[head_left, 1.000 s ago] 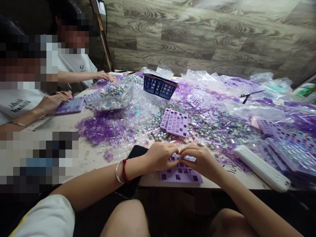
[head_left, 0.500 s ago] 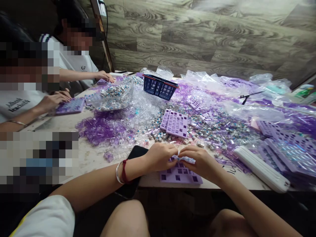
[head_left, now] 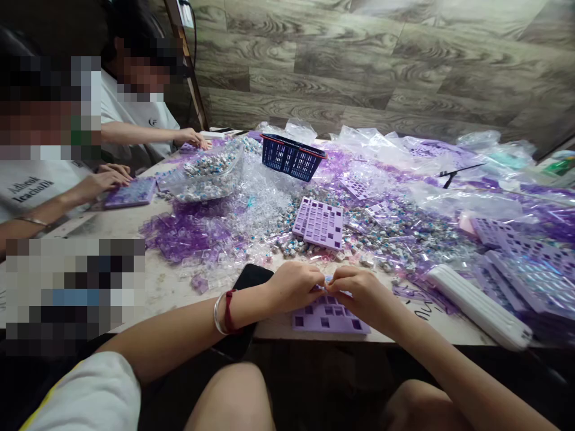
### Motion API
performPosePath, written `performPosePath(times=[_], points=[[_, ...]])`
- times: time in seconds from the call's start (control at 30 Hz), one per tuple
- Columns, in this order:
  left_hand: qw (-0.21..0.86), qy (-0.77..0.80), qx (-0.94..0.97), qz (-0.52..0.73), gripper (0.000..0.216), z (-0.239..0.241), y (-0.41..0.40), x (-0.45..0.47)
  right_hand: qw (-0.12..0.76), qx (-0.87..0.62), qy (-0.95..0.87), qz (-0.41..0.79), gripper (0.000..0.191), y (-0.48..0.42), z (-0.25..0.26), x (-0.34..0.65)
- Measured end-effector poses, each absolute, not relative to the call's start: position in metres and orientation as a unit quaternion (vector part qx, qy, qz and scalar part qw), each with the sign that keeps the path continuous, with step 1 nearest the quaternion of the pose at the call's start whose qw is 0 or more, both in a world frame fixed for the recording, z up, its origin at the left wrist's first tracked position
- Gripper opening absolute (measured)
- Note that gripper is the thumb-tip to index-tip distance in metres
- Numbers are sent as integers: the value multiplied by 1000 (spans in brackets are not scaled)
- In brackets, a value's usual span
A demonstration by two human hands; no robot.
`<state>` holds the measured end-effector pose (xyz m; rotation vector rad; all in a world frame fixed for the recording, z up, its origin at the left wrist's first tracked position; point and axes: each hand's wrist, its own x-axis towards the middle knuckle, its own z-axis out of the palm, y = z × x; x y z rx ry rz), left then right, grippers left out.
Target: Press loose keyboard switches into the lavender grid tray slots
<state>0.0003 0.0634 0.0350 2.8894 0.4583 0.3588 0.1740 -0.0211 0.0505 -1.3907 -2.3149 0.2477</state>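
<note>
My left hand (head_left: 294, 286) and my right hand (head_left: 359, 293) meet fingertip to fingertip over a purple grid tray (head_left: 330, 317) at the table's near edge. Both hands are curled, pinching a small pale-blue piece between them; I cannot make out what it is. My left wrist wears a silver bangle and a red cord. A black phone (head_left: 245, 299) lies under my left forearm. Just beyond my hands spreads a heap of small switches (head_left: 381, 233), with a second purple grid tray (head_left: 318, 222) on it.
A dark blue basket (head_left: 291, 157) stands at mid-table. Clear and purple plastic caps (head_left: 193, 230) lie heaped to the left. A white ribbed bar (head_left: 478, 305) lies at the right beside stacked purple trays (head_left: 525, 263). Two other people work on purple trays (head_left: 130, 193) at the left.
My hands have stayed together over the tray, fingers shifting only slightly. The view has drifted a little.
</note>
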Motion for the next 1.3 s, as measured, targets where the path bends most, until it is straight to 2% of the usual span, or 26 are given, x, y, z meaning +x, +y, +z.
performPosePath(times=[0.33,0.73,1.0,1.13,1.3], points=[[77,124,987,61,20,36,61,1,173,-533,-818,131,26,-15,56,168],[106,93,988,70,21,35,64,1,62,-548,-818,164,27,-1,72,161],[163,135,971,113,16,32,65,2,29,-570,-819,58,27,-22,65,146],[166,143,967,127,19,30,66,1,95,-559,-817,103,27,-22,68,154],[170,133,966,142,13,32,68,1,163,-608,-724,283,17,-2,70,175]])
